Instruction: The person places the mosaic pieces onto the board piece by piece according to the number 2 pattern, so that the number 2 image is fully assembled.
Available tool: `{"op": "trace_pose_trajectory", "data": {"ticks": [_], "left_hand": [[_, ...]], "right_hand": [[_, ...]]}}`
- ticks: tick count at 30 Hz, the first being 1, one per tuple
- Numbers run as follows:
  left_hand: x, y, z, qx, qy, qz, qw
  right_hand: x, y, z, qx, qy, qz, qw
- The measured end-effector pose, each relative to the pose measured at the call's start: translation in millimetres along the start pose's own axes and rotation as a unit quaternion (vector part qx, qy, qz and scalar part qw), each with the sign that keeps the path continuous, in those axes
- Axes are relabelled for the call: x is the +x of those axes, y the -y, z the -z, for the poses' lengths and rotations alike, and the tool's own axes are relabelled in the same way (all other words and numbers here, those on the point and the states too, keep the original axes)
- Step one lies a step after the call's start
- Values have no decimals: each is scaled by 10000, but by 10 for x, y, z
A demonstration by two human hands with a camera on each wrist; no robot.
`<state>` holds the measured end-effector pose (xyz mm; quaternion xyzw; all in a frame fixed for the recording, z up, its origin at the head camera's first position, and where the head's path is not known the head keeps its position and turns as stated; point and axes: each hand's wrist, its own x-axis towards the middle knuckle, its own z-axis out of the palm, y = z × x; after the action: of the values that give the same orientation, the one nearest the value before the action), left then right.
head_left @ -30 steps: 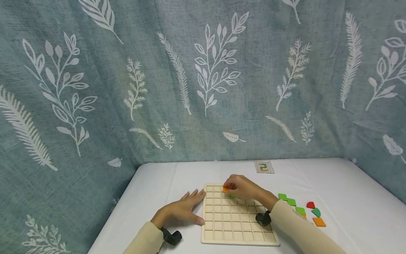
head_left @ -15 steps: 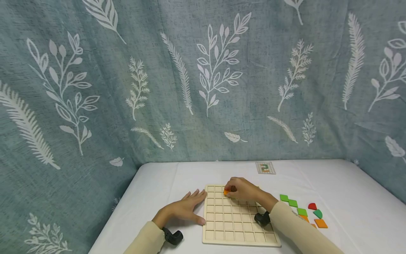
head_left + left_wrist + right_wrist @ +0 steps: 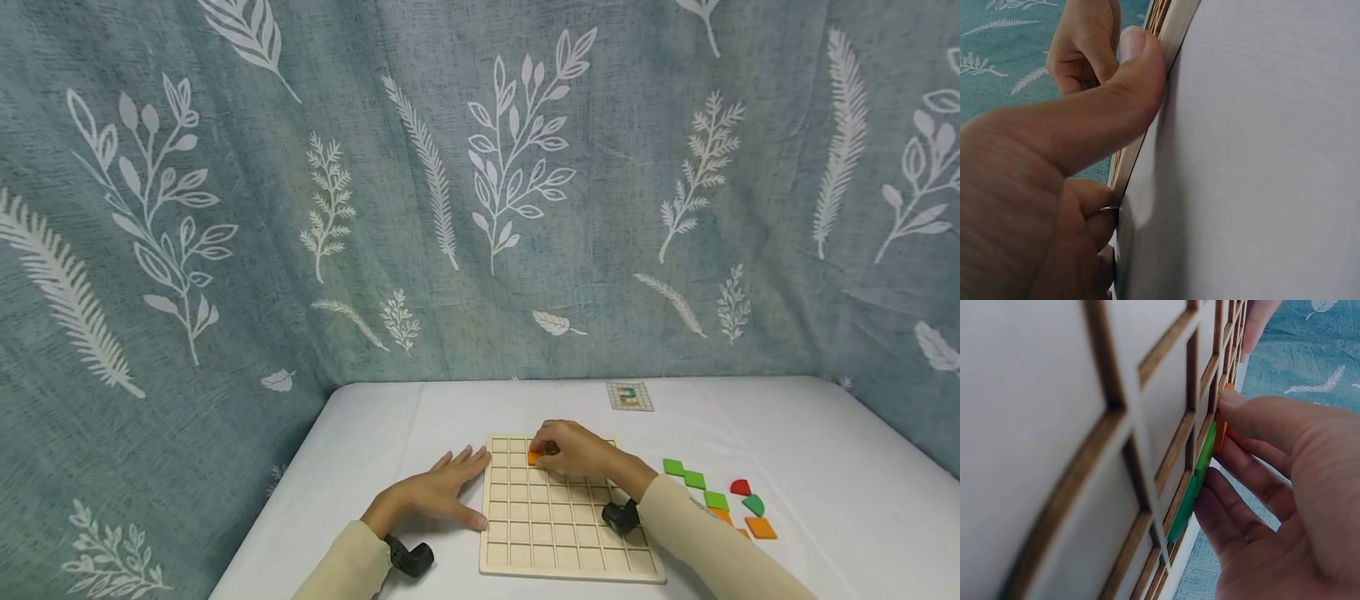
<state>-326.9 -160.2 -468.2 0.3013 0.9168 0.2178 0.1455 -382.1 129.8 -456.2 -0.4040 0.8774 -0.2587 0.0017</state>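
A pale wooden grid board (image 3: 553, 557) lies on the white table. My right hand (image 3: 573, 447) is over its far rows, pinching an orange tile (image 3: 534, 457) between thumb and fingers. In the right wrist view, that orange tile (image 3: 1221, 436) sits at the grid, with a green tile (image 3: 1205, 450) and a darker green piece (image 3: 1183, 509) beside it. The right fingers partly cover these pieces. At the board's left edge rests my left hand (image 3: 431, 493), fingers spread. Its thumb (image 3: 1138, 69) touches the board's side.
Right of the board lie several green tiles (image 3: 695, 480), orange tiles (image 3: 761, 528), a red rounded piece (image 3: 740, 487) and a teal rounded piece (image 3: 753, 505). A small pattern card (image 3: 630, 397) lies behind the board. A leaf-patterned curtain (image 3: 450, 333) hangs behind the table.
My right hand has lowered the orange tile slightly onto the grid. The left hand stays at the board's edge. The head view has shifted a little.
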Motion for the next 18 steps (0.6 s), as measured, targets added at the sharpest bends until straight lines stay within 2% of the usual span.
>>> {"op": "trace_pose_trajectory", "data": {"ticks": [12, 18], "left_hand": [[20, 28, -4, 9, 62, 32, 10000], [16, 37, -7, -20, 56, 12, 10000]], "right_hand": [[17, 9, 2, -4, 107, 44, 9999], [31, 11, 11, 48, 165, -81, 9998]]}}
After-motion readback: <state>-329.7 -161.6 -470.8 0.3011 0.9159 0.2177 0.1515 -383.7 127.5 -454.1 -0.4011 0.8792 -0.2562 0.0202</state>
